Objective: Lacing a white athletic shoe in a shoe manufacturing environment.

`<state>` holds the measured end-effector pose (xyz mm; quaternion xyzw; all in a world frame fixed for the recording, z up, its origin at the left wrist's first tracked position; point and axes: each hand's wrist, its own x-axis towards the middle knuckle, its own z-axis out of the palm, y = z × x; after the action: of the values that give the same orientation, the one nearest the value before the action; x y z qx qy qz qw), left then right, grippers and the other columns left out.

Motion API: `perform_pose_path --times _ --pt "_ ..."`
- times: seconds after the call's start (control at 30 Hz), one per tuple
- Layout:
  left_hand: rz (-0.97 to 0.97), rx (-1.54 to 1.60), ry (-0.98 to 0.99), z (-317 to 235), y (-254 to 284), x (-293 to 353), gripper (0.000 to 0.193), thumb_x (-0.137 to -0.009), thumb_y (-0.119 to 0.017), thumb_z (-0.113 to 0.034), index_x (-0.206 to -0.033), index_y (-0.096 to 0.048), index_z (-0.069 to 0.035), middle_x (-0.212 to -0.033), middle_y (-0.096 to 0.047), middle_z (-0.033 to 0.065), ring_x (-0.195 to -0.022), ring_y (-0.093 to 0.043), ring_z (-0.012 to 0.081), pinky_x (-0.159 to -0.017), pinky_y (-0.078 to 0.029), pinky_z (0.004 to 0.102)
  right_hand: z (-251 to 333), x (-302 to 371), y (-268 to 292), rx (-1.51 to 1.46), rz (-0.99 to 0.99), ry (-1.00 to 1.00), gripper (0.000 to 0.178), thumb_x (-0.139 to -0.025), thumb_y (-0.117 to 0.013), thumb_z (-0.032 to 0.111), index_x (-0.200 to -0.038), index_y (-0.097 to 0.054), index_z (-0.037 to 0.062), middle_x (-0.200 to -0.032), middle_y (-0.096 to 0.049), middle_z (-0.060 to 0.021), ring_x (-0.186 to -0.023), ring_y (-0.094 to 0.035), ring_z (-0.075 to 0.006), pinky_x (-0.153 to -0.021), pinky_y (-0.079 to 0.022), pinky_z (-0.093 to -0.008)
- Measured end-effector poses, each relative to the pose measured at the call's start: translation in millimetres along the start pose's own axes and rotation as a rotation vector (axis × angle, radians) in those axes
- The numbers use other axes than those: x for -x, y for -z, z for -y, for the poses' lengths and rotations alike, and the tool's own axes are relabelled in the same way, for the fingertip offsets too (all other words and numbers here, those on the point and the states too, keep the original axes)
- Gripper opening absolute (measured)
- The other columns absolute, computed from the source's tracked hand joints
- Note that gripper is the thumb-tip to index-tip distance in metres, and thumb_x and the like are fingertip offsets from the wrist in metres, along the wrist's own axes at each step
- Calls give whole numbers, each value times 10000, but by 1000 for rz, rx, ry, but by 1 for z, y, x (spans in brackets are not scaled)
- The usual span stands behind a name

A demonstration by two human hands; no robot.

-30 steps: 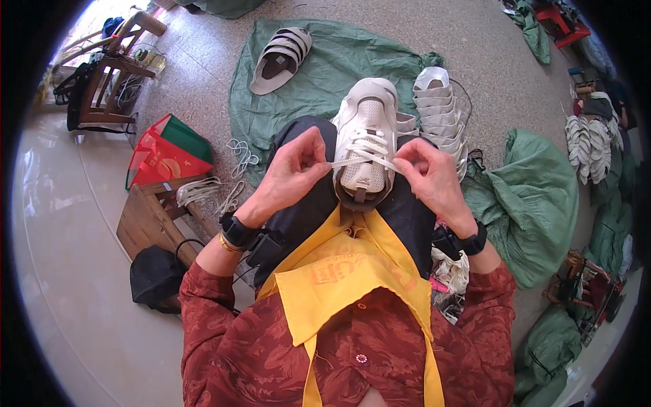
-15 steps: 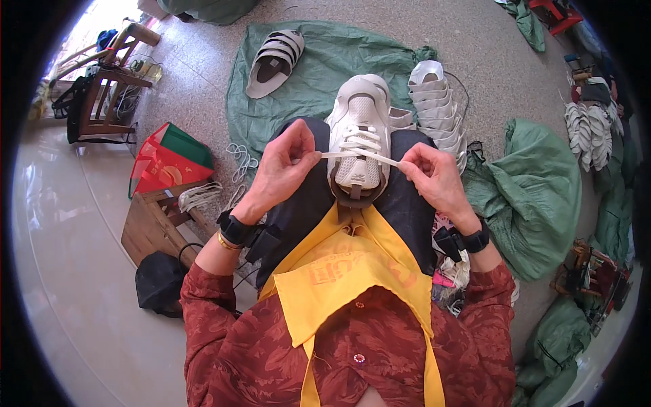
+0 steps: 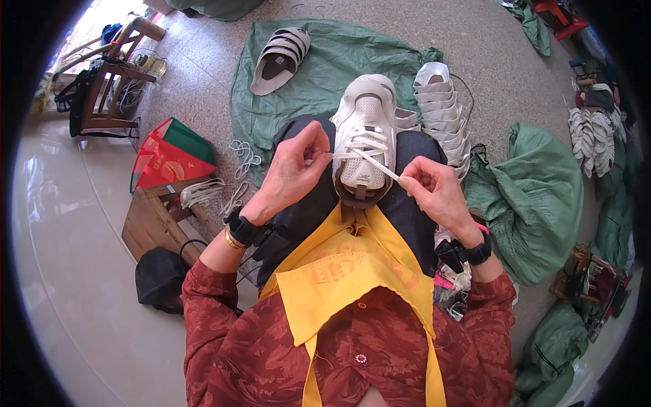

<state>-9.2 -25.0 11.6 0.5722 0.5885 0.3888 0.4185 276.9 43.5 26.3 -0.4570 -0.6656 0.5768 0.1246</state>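
Note:
A pale sneaker (image 3: pixel 366 112) stands between my knees, its toe pointing away from me. White laces cross over its tongue (image 3: pixel 363 172). To the left of the shoe, my left hand (image 3: pixel 296 163) is closed, pinching one end of the white shoelace (image 3: pixel 347 155). My right hand (image 3: pixel 436 188), on the other side and slightly nearer, pinches the other end between thumb and finger. Both lace ends are stretched out from the shoe, and they cross over its upper part. A yellow apron (image 3: pixel 352 285) covers my lap behind the heel.
On the green sheet (image 3: pixel 325 54) lies an unlaced shoe upper (image 3: pixel 281 60). Nested white uppers (image 3: pixel 442 112) stand right of the sneaker. Loose laces (image 3: pixel 202 193) rest on a wooden stool (image 3: pixel 154 220) at left, near a red bag (image 3: pixel 169 159). A green sack (image 3: pixel 536 203) lies at right.
My right hand has moved slightly nearer to me, so its lace end now slants down to the right. My left hand has shifted a little to the right, still pinching its end.

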Motion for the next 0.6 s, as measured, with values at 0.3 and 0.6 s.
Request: perform_pose_path --times 0.3,0.6 --pt "13 17 19 2 4 3 154 -922 -650 2 -916 -501 -36 -780 -480 -35 -710 -398 51 -621 -341 232 -7 3 10 33 -59 6 134 -943 -696 92 -869 -659 -14 -722 -637 7 -646 -572 -32 -584 -460 -212" --pt "36 -140 -1 -10 5 4 160 -890 -695 -27 -917 -541 8 -714 -557 105 -638 -538 186 -608 -459 322 -4 -5 40 277 -65 55 83 -938 -706 81 -941 -708 -2 -756 -662 29 -650 -565 -17 -574 -443 -201"
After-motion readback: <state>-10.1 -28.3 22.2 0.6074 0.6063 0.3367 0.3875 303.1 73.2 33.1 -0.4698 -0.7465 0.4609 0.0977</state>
